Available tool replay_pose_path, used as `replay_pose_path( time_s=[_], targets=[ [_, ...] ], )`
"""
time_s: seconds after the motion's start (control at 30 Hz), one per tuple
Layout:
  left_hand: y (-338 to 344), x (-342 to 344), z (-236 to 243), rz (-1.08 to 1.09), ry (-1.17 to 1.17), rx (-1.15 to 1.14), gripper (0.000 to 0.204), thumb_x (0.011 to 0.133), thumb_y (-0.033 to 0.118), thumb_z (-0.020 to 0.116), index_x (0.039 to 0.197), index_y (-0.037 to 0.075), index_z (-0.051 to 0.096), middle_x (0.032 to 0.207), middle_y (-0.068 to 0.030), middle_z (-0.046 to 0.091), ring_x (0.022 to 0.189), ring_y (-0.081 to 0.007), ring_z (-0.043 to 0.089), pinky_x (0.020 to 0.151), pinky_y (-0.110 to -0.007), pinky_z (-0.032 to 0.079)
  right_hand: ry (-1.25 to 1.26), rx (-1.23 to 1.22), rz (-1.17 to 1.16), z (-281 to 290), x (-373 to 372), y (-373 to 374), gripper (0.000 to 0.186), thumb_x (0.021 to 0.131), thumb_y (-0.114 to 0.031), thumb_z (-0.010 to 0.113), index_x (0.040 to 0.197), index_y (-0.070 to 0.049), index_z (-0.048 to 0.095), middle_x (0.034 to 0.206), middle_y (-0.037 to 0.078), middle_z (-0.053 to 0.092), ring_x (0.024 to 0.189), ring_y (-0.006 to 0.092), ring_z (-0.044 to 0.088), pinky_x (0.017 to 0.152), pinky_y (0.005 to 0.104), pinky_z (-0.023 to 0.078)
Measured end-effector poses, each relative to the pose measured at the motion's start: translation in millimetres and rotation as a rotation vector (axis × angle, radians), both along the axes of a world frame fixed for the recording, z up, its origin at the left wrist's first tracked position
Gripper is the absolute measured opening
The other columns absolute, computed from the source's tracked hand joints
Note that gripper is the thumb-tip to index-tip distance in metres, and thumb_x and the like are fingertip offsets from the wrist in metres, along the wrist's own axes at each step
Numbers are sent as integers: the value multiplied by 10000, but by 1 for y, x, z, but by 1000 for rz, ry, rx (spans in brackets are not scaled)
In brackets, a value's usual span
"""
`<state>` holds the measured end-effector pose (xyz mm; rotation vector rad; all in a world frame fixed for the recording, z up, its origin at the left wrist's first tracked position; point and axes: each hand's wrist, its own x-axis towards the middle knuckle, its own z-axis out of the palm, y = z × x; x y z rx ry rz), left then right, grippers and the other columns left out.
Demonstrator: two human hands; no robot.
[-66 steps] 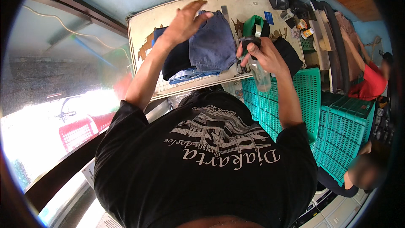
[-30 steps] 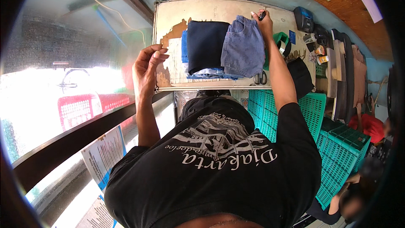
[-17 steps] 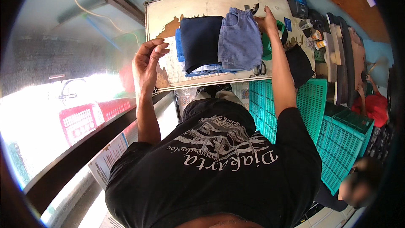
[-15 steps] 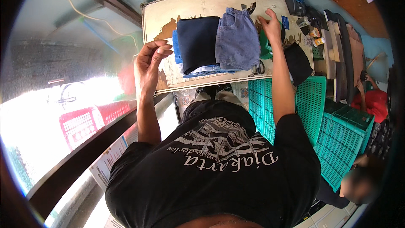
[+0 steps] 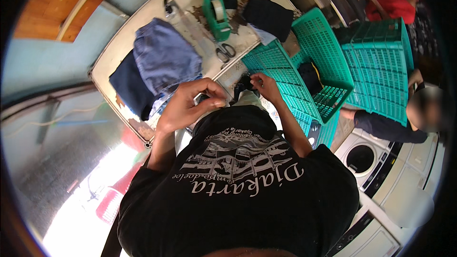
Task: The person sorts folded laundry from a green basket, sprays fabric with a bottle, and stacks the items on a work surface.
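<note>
My left hand (image 5: 189,103) is above the table's near edge, in front of my waist. Its thumb and forefinger curl together in a pinch; what they hold, if anything, is too small to make out. To its right, lower than the tabletop, is my right hand (image 5: 264,85), fingers bent in and nothing nameable showing in them. Folded blue denim shorts (image 5: 164,57) lie on the table beyond my left hand, overlapping a folded dark navy garment (image 5: 127,83). A green tape dispenser (image 5: 216,15) and black-handled scissors (image 5: 225,53) rest farther right.
The worn cream table (image 5: 143,21) carries a folded black garment (image 5: 269,16) at its right end. Green plastic baskets (image 5: 328,57) stand to the right, one with dark cloth inside. Beyond are a person in red (image 5: 392,4), another person in dark clothing (image 5: 388,126) and washing machines (image 5: 364,154).
My view has turned toward the right. My right hand has come down from beside the tape dispenser to below the table edge, its fingers now bent. My left hand has moved toward it, in front of my waist.
</note>
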<state>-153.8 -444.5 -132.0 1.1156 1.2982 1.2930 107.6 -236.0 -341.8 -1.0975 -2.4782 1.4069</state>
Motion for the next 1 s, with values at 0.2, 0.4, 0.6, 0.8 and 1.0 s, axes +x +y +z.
replay_pose_path(
  time_s=[0.2,0.4,0.6,0.8,1.0],
  targets=[
    [133,48,-30,-115,239,-167,177,916,95,695,1054,-8,659,953,-68,704,893,-138,669,792,-292,526,-36,-177,-154,-16,78,30,228,937,-136,659,1121,-2,640,952,125,731,777,192,731,671,326,560],
    [265,122,-122,-134,410,-147,222,902,113,702,1086,0,652,955,-106,708,875,-182,688,771,-321,540,59,-184,-344,-43,146,106,163,923,-50,638,1073,10,663,921,147,731,753,207,730,669,321,573],
    [342,195,-208,-197,709,-129,366,859,227,737,1135,4,651,1117,-170,647,1127,-353,583,983,-439,444,238,-664,-571,-70,207,160,216,1006,-148,555,1146,4,618,898,87,708,663,150,693,533,277,522],
    [366,225,-267,-423,937,-279,473,881,393,700,1159,14,650,1134,-152,644,1137,-353,554,1014,-524,383,292,-944,-861,-84,230,178,242,1014,-193,568,1179,-18,597,994,95,675,639,164,681,472,250,490],
    [395,225,-272,-413,956,-373,437,922,515,606,938,97,735,915,-122,696,997,-323,644,898,-500,444,147,-851,-856,-151,259,198,190,1014,-182,546,1127,-45,613,972,75,690,700,147,679,518,269,508]
  ],
)
